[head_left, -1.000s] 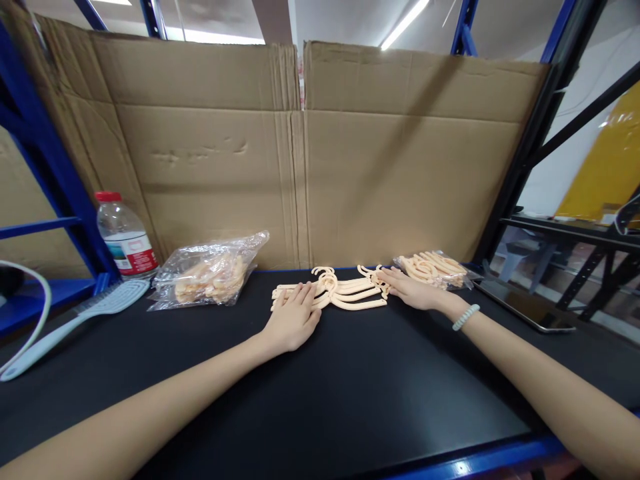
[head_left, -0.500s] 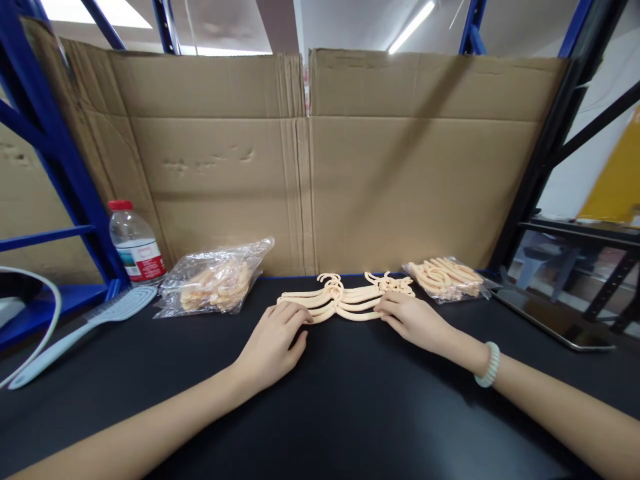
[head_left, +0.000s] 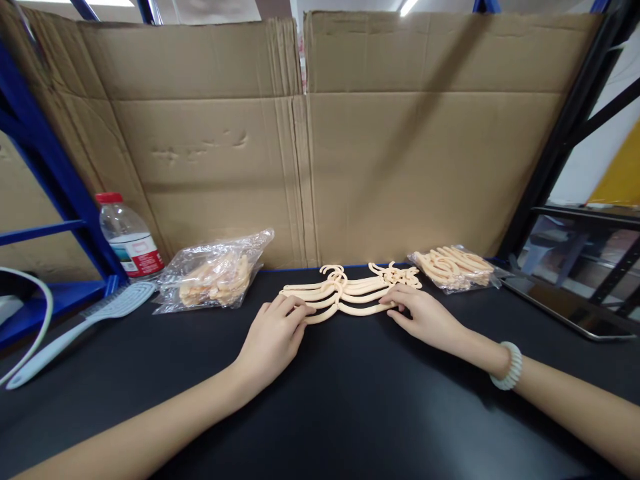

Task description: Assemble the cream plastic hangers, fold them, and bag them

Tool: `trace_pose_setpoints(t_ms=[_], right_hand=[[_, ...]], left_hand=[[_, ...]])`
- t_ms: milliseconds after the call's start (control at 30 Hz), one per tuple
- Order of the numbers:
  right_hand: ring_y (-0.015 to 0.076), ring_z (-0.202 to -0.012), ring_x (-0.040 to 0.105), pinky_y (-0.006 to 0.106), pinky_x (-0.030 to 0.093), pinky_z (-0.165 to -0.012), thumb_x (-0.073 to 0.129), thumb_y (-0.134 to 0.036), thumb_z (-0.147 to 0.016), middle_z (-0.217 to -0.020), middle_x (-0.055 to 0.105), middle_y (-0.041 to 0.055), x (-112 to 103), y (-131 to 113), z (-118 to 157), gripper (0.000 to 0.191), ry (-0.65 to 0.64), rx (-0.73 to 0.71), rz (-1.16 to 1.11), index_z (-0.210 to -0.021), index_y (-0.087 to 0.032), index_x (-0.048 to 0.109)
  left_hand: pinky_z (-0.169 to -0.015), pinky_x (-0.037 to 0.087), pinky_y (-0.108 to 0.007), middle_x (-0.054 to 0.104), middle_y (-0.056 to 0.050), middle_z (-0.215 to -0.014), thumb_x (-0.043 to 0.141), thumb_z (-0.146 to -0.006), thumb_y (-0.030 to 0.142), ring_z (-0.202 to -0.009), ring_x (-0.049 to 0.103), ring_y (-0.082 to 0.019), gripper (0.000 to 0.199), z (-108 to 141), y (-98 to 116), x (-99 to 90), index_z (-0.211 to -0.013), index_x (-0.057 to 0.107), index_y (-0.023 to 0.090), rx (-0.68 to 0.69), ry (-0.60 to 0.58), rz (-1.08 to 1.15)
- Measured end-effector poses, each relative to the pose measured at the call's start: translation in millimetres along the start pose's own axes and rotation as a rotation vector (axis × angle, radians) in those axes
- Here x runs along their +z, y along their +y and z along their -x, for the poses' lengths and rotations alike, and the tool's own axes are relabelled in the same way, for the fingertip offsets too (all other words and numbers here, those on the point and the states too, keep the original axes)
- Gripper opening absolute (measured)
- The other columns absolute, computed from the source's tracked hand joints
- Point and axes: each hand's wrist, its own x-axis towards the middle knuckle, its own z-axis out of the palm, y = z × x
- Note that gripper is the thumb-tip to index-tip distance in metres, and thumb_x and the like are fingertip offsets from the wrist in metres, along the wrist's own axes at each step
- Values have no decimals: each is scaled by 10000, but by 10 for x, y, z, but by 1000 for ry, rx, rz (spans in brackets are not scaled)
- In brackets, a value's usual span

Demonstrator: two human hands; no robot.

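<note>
Several small cream clothes hangers (head_left: 364, 310) lie in a row on the black table, their curved hooks pointing away from me. My left hand (head_left: 275, 337) has its thumb and fingers closed around the left end of the nearest hanger. At that hanger's right end, my right hand (head_left: 423, 319) pinches the tip between thumb and fingers. Beyond the right fingers lies a small pile of cream hooked pieces (head_left: 395, 273), partly tangled together. My fingers hide the ends of some hangers.
A clear bag of cream pieces (head_left: 215, 277) lies on the left, another bag of hangers (head_left: 453, 267) on the right. A red-capped bottle (head_left: 131, 237) and pale blue hairbrush (head_left: 100, 317) are far left. A dark flat tray (head_left: 570, 308) sits right. Cardboard (head_left: 425, 167) walls the back.
The view has tilted downward slightly. The nearest hanger now sits a little farther apart from those behind it, with both my hands still at its ends.
</note>
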Motion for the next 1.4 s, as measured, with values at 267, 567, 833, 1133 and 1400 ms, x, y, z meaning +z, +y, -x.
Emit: trace_pose_setpoints(t_ms=[267,567,833,1133,1400], right_hand=[[139,-709,565,268,454,-654,491,-161,-830,-980,631,51,-14,-25,22,205,6,33,34,-954,-197,650],[129,-573,537,277,449,-590,501,-175,-819,-835,643,51,-60,76,-35,199,67,-4,-2,-942,-175,658],[206,-740,616,316,445,-648,497,-258,-831,-825,701,48,-682,552,-117,196,147,48,198,-871,-209,683],[245,-845,614,381,452,-774,568,-244,-806,-873,705,64,-550,721,-122,120,10,-73,218,-850,-213,676],[228,-806,604,355,452,-739,597,-247,-832,-816,700,60,-402,802,-147,95,51,-119,244,-797,-205,674]], left_hand=[[-743,516,-310,676,-59,-924,388,-933,132,-853,649,-201,229,47,19,-3,-976,608,179,96,-45,5],[-874,510,-375,659,-67,-1073,452,-884,95,-1011,608,-222,205,13,-14,54,-986,608,179,179,93,65],[-867,488,-409,661,-69,-1071,496,-838,93,-1020,602,-241,242,8,-39,65,-1049,571,186,49,2,146],[-892,470,-430,659,-80,-1090,504,-841,127,-1047,597,-254,244,-17,-36,70,-1069,572,185,-12,-22,204],[-936,464,-454,646,-92,-1108,503,-856,141,-1073,589,-258,260,-34,-53,88,-1101,580,183,-2,-31,252]])
